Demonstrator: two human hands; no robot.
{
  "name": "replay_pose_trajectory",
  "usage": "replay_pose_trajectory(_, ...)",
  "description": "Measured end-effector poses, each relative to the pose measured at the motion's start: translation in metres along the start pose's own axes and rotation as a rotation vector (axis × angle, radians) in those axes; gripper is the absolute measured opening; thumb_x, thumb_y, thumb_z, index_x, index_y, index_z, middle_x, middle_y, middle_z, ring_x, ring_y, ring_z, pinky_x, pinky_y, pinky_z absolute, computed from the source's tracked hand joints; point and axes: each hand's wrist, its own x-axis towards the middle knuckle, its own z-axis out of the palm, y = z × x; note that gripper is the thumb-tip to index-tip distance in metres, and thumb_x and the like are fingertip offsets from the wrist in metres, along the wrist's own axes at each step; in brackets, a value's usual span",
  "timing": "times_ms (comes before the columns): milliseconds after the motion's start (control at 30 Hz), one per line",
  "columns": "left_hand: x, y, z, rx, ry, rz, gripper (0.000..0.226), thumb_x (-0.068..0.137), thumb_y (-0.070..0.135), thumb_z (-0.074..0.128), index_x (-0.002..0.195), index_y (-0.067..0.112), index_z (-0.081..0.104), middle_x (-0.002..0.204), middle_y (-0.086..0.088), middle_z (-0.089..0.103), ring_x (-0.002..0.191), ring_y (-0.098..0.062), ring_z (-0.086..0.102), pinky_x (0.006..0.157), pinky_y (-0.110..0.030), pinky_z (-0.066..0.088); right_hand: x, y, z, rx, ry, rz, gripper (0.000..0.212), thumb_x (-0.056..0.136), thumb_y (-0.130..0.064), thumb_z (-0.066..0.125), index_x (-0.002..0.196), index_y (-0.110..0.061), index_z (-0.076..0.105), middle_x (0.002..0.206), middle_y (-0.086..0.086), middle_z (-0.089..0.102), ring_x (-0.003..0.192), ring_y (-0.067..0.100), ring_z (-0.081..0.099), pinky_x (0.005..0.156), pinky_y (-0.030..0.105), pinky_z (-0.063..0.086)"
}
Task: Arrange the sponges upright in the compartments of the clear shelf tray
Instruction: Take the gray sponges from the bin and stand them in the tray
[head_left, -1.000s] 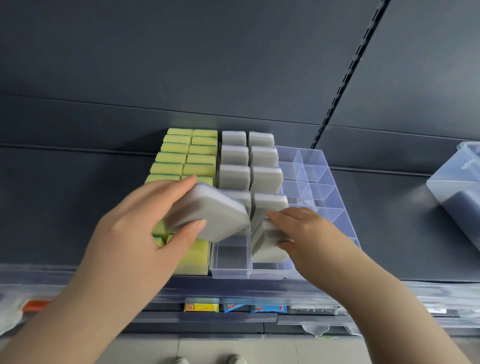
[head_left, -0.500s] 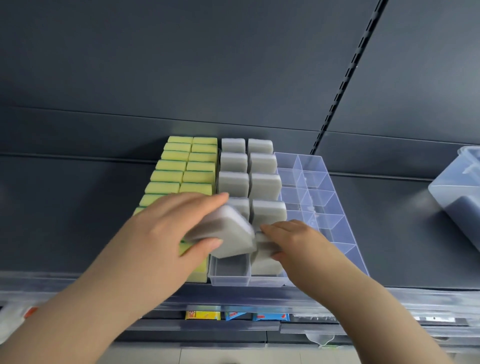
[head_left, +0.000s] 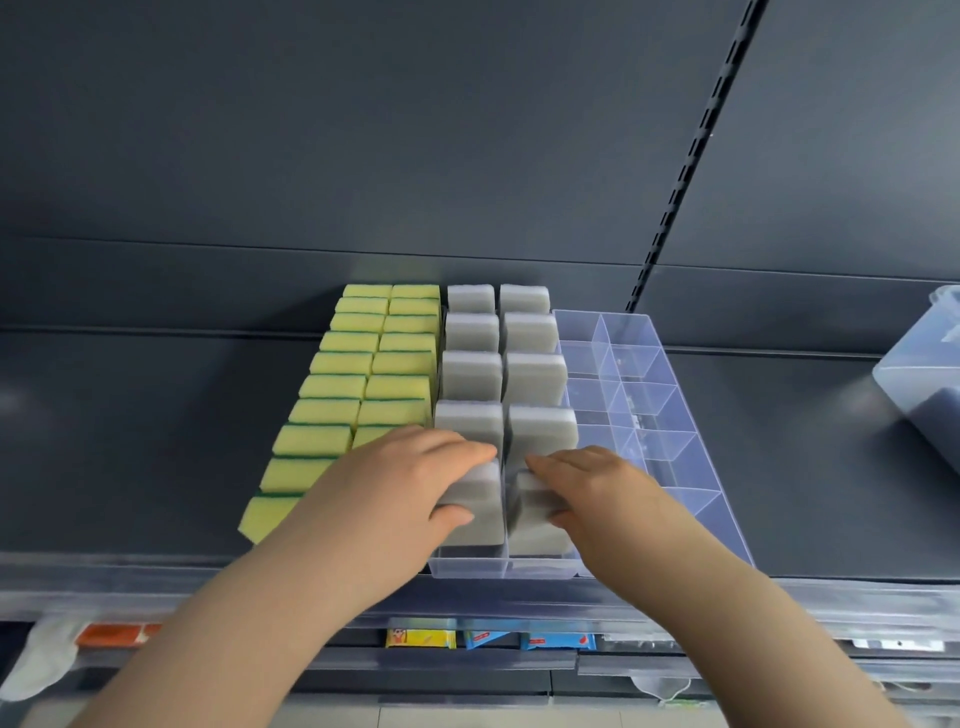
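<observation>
Head view: the left hand (head_left: 410, 483) has swung its grey sponge (head_left: 475, 512) down from flat and tilted to upright in the front-left compartment of the clear shelf tray (head_left: 691, 467). The right hand (head_left: 592, 488) grasps its neighbouring sponge (head_left: 535, 519), probably seated too. The front row looks filled; the right-hand compartments stand empty.

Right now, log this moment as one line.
left hand gripping front gray sponge | right hand gripping neighbor sponge | both upright in clear tray
</observation>
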Motion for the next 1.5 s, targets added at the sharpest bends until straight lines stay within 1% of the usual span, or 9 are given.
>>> replay_pose_trajectory(300,0.007,-0.003,0.023,0.050,-0.073,0.004,0.051,0.094,0.034,0.051,0.142,0.036,0.032,0.140,0.022,0.037,0.127,0.000,0.031,0.101,-0.017,0.028,0.002,-0.001,0.001,0.020,0.018,-0.006,0.051,0.087,-0.003,0.055,0.136,-0.013,0.044,0.125,0.003,0.057,0.115,0.027,0.048,0.093,0.032,0.042)
replay_pose_trajectory(567,0.008,0.001,0.020,0.077,-0.043,-0.005,0.053,0.094,0.036,0.050,0.143,0.035,0.031,0.138,0.020,0.038,0.126,-0.003,0.033,0.098,-0.020,0.032,0.003,-0.004,-0.010,-0.007,-0.037,-0.004,0.050,0.094,-0.017,0.048,0.141,-0.023,0.031,0.135,-0.007,0.043,0.123,0.015,0.037,0.095,0.022,0.035)
replay_pose_trajectory(633,0.007,0.003,0.015,0.104,-0.019,-0.013,0.051,0.090,0.038,0.056,0.139,0.034,0.040,0.131,0.019,0.045,0.121,-0.005,0.041,0.093,-0.023,0.039,0.001,-0.004,-0.019,0.020,-0.040,-0.006,0.054,0.093,-0.025,0.052,0.142,-0.026,0.029,0.139,-0.010,0.039,0.127,0.012,0.033,0.099,0.021,0.032)
replay_pose_trajectory(700,0.005,0.003,0.010,0.151,0.061,0.028,0.044,0.080,0.037,0.068,0.123,0.028,0.060,0.112,0.015,0.061,0.101,-0.008,0.059,0.075,-0.025,0.050,-0.003,-0.001,-0.030,0.066,0.005,-0.001,0.053,0.092,-0.034,0.052,0.141,-0.028,0.032,0.140,-0.012,0.039,0.128,0.010,0.032,0.101,0.023,0.034)
replay_pose_trajectory(767,0.001,0.003,0.005,0.152,0.173,0.044,0.033,0.081,0.038,0.063,0.110,0.023,0.068,0.100,0.012,0.066,0.088,-0.009,0.064,0.064,-0.024,0.052,-0.009,0.006,-0.039,0.102,0.099,0.006,0.050,0.091,-0.040,0.051,0.138,-0.027,0.038,0.137,-0.012,0.043,0.126,0.009,0.037,0.098,0.018,0.033)
replay_pose_trajectory(900,-0.015,0.004,0.003,0.162,0.292,0.078,0.038,0.088,0.035,0.045,0.111,0.017,0.068,0.102,0.005,0.067,0.092,-0.013,0.062,0.073,-0.027,0.052,-0.026,0.015,-0.038,0.145,0.390,0.029,0.040,0.086,-0.036,0.058,0.121,-0.016,0.060,0.119,-0.001,0.061,0.110,0.019,0.057,0.088,0.019,0.036)
replay_pose_trajectory(1133,-0.060,0.013,0.031,0.124,0.417,0.214,0.032,0.090,0.024,0.047,0.107,0.010,0.070,0.100,-0.001,0.069,0.091,-0.019,0.063,0.078,-0.034,0.053,-0.095,-0.013,0.020,0.190,0.625,0.235,0.039,0.088,-0.038,0.048,0.111,-0.013,0.065,0.116,0.000,0.063,0.108,0.015,0.055,0.093,0.013,0.032)
replay_pose_trajectory(1333,-0.088,0.034,0.064,0.037,0.274,0.325,0.034,0.090,0.028,0.047,0.110,0.013,0.069,0.105,0.003,0.068,0.095,-0.017,0.063,0.080,-0.034,0.051,-0.168,-0.035,0.059,0.179,0.603,0.409,0.043,0.088,-0.041,0.041,0.118,-0.018,0.061,0.120,-0.005,0.061,0.112,0.011,0.052,0.094,0.028,0.045)
replay_pose_trajectory(1500,-0.079,0.085,0.086,-0.001,0.200,0.394,0.038,0.088,0.032,0.045,0.111,0.015,0.069,0.106,0.005,0.068,0.096,-0.014,0.063,0.081,-0.029,0.051,-0.228,-0.017,0.049,0.109,0.610,0.525,0.040,0.090,-0.042,0.041,0.117,-0.022,0.062,0.118,-0.010,0.062,0.110,0.009,0.054,0.092,0.026,0.044)
